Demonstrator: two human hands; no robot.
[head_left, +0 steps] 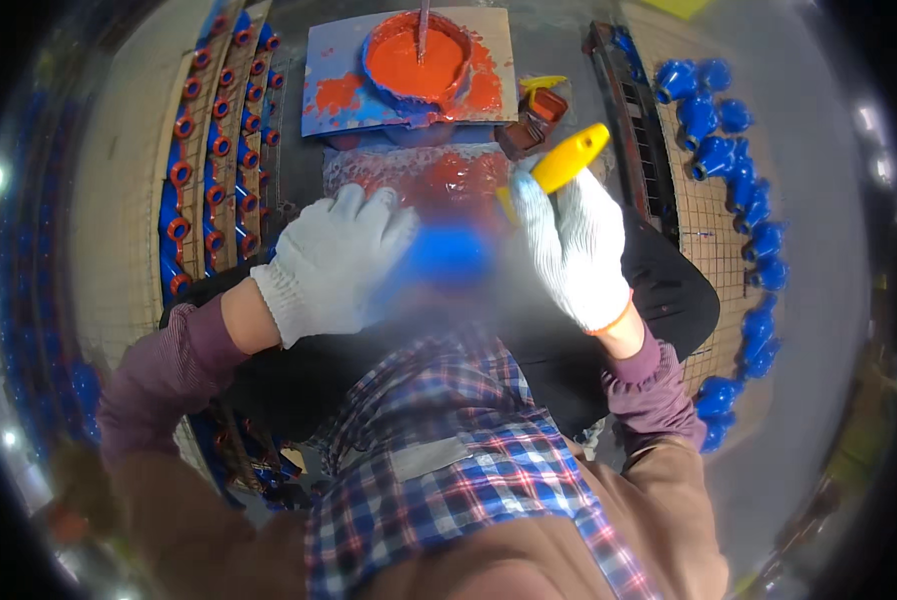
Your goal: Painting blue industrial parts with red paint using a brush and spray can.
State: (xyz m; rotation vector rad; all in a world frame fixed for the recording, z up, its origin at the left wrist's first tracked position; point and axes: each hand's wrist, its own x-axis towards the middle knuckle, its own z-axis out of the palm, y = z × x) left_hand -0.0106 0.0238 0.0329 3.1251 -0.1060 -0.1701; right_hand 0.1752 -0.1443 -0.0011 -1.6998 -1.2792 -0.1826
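Observation:
My left hand [344, 262], in a white knit glove, is closed on a blue part [449, 252] in front of my lap. A blurred patch in the picture hides the part's outline. My right hand [576, 245], gloved too, grips a paintbrush by its yellow handle [571, 160], which points up and to the right. The brush's bristle end is hard to make out beside the blue part. Beyond both hands, a round tub [371, 70] of orange-red paint has a stick [424, 35] standing in it.
A paint-splashed board [334, 50] carries the tub. Red-smeared plastic film [369, 165] lies below it. Blue fittings with red-orange rims [181, 175] fill racks on the left. Plain blue fittings [714, 155] line the right. Small reddish containers [547, 104] sit beside the board.

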